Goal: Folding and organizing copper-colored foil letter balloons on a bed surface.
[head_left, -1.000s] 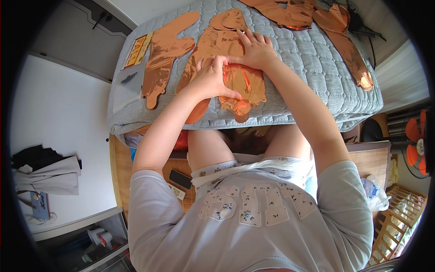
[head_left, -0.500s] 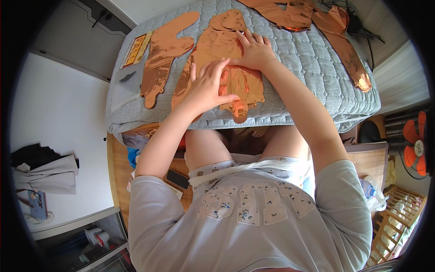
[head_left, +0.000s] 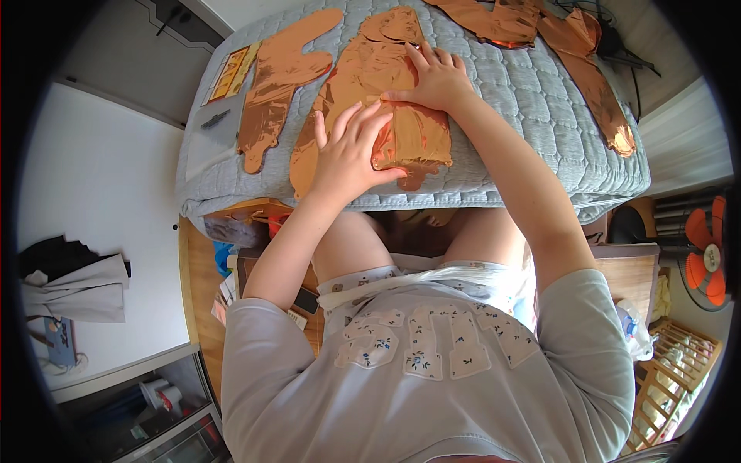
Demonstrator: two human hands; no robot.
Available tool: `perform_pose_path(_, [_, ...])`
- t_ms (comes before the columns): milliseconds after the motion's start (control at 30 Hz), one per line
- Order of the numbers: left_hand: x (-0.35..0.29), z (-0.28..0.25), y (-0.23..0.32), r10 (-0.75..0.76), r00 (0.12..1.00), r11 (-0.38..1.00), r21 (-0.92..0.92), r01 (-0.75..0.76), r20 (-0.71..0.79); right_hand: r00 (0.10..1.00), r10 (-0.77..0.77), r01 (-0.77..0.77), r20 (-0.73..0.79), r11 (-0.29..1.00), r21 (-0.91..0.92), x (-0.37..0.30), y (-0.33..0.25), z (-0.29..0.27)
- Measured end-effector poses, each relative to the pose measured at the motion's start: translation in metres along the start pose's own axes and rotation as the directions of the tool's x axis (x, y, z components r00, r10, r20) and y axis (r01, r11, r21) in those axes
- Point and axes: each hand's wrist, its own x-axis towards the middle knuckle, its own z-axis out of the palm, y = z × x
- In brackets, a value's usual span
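Note:
A flat, uninflated copper-coloured foil balloon [head_left: 369, 65] lies on the grey quilted mattress [head_left: 494, 100] in front of me. Its near part [head_left: 421, 135] is folded over in a creased layer, and a short tab sticks out toward the mattress edge. My left hand [head_left: 351, 150] rests over the left side of this part, fingers spread, thumb by the tab. Farther up, my right hand [head_left: 438, 83] lies on the balloon's right edge, fingers apart, its thumb close to my left fingertips. Both hands press on the foil without gripping it.
Another flat copper foil balloon [head_left: 279, 77] lies at left, beside a yellow printed packet [head_left: 230, 71] and a clear plastic bag [head_left: 210, 143]. More copper foil [head_left: 575, 69] lies at far right near black cables [head_left: 621, 52]. An orange-bladed fan [head_left: 702, 255] stands at right.
The tab at the balloon's near end now lies flatter and shows shorter. My left fingers have spread and shifted slightly toward me along the foil. The right hand stays about where it was.

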Motion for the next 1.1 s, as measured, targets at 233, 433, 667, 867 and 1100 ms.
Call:
perform_pose_path(233, [-0.010, -0.001, 0.015, 0.132, 0.991, 0.971, 0.202, -0.129, -0.002, 1.000, -0.010, 0.010, 0.002, 1.000, 0.022, 0.000, 0.001, -0.001])
perform_pose_path(433, [-0.085, 0.013, 0.039, 0.041, 0.992, 0.999, -0.027, -0.045, -0.120, 1.000, -0.022, 0.021, 0.012, 0.999, 0.034, -0.002, -0.002, -0.006])
perform_pose_path(667, [-0.142, 0.031, 0.003, -0.543, 0.796, 0.509, -0.648, 0.566, 0.268, 0.999, -0.005, 0.004, 0.036, 1.000, 0.027, -0.002, -0.002, -0.007])
perform_pose_path(867, [-0.118, 0.005, -0.027, -0.777, 0.557, 0.074, -0.837, 0.542, 0.292, 0.999, 0.005, -0.007, 0.048, 1.000, 0.026, -0.002, -0.001, -0.009])
perform_pose_path(1100, [-0.049, -0.029, -0.027, -0.417, 0.908, 0.612, -0.753, 0.241, -0.048, 0.999, -0.005, 0.003, 0.037, 0.999, 0.043, -0.003, -0.001, -0.009])
